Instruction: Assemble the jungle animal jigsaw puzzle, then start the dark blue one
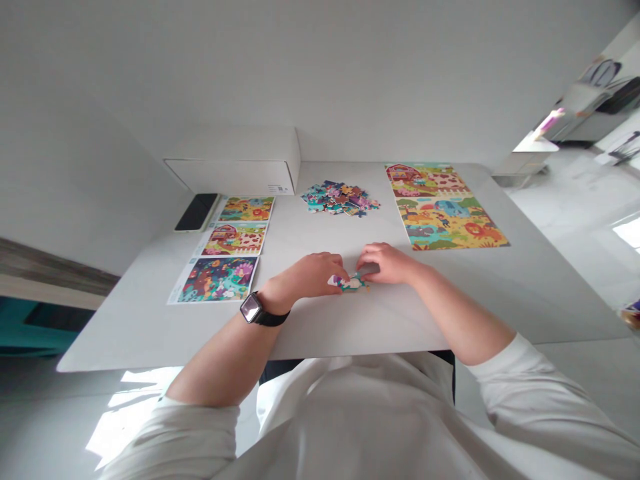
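Note:
A small cluster of jigsaw pieces (351, 283), teal, white and purple, lies on the table between my two hands. My left hand (317, 275) reaches it from the left, with curled fingers and thumb gripping its edge. From the other side, my right hand (389, 264) has its bent fingers closed on the cluster's upper right edge. The fingers partly cover the pieces, so the joins between them cannot be made out. Beyond my hands sits a heaped pile of loose jigsaw pieces (341, 199) in mixed colours.
At the left lies a printed sheet with three pictures (217, 279), beside a phone (197, 212). A white box (230, 175) stands against the wall. Two completed puzzles, a farm (425, 181) and an animal scene (453, 223), lie at the right of the white table (540, 293).

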### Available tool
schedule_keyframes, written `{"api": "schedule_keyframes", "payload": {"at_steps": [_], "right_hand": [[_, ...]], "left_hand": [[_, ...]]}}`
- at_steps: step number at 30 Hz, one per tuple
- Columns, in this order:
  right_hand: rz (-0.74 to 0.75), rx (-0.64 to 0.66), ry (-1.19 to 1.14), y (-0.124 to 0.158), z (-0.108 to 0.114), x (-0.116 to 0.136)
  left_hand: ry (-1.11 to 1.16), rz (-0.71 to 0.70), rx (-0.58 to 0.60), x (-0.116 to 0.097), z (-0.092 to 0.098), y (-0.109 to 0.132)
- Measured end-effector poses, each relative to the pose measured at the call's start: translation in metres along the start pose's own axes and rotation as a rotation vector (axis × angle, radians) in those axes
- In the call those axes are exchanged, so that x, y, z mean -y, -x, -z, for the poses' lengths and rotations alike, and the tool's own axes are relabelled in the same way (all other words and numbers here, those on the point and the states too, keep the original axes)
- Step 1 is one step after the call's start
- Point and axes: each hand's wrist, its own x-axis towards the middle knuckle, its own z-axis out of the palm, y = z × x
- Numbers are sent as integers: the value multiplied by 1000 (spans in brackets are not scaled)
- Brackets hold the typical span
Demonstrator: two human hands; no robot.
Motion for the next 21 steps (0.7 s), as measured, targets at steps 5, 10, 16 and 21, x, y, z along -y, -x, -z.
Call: {"api": "schedule_keyframes", "payload": {"at_steps": [5,10,16,21], "right_hand": [[-1,-2,7,-1,-1,-2],[6,11,12,0,-1,-1],[13,8,8,0,-2,-2],[-5,-23,-8,0,3,-1]], "left_hand": [[29,14,-114,8,3,1],[-6,37,-66,8,-2,-3],[-1,23,-69,7,-6,-5],[20,64,-191,14,-3,-3]]}}
